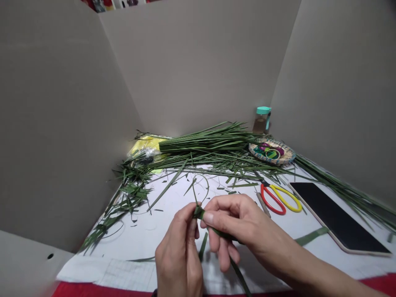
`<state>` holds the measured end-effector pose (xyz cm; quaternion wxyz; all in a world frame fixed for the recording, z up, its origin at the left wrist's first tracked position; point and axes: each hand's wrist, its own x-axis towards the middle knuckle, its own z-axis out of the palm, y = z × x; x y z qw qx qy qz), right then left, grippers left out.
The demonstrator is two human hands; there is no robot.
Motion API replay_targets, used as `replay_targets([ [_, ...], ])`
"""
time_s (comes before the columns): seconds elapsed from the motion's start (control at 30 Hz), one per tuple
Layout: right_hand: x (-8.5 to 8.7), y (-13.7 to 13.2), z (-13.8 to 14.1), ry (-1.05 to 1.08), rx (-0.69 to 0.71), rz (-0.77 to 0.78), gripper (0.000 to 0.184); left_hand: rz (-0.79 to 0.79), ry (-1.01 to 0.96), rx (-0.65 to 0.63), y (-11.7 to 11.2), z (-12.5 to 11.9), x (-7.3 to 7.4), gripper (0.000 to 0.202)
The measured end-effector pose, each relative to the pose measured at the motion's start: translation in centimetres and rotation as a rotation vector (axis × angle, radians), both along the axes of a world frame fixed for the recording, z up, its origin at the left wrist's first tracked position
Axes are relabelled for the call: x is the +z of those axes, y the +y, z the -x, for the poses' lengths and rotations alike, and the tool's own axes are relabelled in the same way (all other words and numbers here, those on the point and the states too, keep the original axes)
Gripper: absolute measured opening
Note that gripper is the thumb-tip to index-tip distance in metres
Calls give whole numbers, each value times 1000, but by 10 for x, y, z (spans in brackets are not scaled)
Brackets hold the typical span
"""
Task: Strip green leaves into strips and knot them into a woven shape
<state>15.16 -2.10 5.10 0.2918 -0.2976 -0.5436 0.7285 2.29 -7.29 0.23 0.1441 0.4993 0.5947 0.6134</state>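
Gray panels (204, 62) wall in a white cover (114, 247) whose near edge meets red cloth (102, 291). Along its left edge lies a heap of folded leaf pieces (134, 194), perhaps finished ones, too tangled to count. Rightward, open white with a few scraps gives the left hand (179, 251) elbow room; its thumb and fingertips pinch a small leaf knot (198, 212) at the near middle. That knot seems folded into shape but incomplete, with a thin curl above it and a tail, apparently its own, hanging toward the near edge. Behind, a thick leaf bundle (207, 140) suggests much material unused. The right hand (238, 218) pinches the strip beside the knot between thumb and forefinger, lower fingers loosely curled. Room tightens on this side: scissors (273, 188) lie just beyond that hand, and a dark tablet (337, 216) lies near its forearm.
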Motion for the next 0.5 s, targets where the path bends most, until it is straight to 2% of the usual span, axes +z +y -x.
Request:
replay_targets([
  [0.23,-3,5,-4,77,-39,-65,23,1,79,-91,2,5,0,18],
  [0.33,1,6,-3,39,-45,-97,20,-35,72,-65,1,3,4,18],
  [0.5,11,4,-1,-108,-136,-296,15,-28,25,-36,0,1,5,15],
])
